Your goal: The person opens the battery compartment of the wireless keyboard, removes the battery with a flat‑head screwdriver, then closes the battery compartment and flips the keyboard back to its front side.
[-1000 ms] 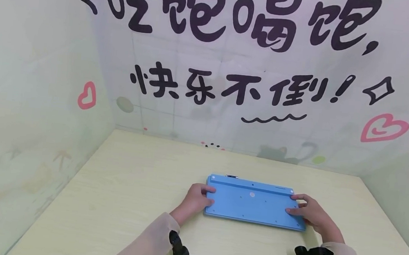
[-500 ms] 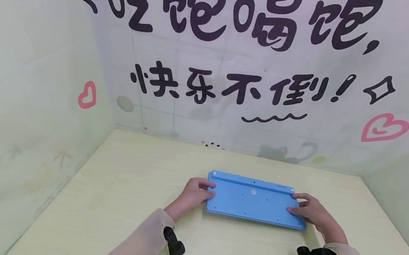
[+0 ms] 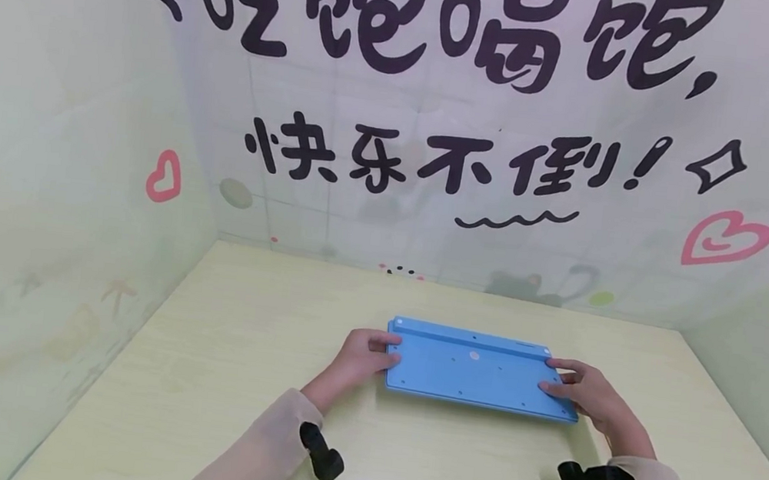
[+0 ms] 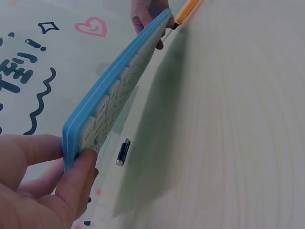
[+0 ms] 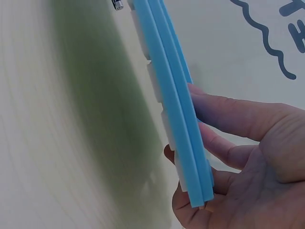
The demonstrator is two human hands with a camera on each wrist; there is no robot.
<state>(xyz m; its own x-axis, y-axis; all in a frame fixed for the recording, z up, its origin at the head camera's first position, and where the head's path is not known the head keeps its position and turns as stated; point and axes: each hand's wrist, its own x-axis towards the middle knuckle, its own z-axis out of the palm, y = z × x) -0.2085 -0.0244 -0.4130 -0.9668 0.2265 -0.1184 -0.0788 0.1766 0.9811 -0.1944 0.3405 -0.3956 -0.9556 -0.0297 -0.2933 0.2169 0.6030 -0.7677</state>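
A blue keyboard (image 3: 462,375) is held up off the table between both hands, its screwed underside toward the head camera. In the left wrist view its white keys (image 4: 116,98) face down toward the tabletop. My left hand (image 3: 361,355) pinches the left end, thumb on one face and fingers on the other. At the opposite end my right hand (image 3: 588,395) grips the edge, with fingertips reaching round to the key side in the right wrist view. A small dark battery (image 4: 123,151) lies on the table beneath the keyboard, hidden from the head view.
An orange-handled tool with a thin shaft (image 4: 187,10) lies on the table beyond the right hand in the left wrist view. The pale wooden table (image 3: 264,336) meets a printed back wall (image 3: 370,99) and side walls. Black wrist cameras (image 3: 322,454) are strapped over both sleeves.
The keyboard has risen and tilted, its left end lifting first. My left hand moved up with it. The battery that showed at its back edge is now hidden behind it in the head view.
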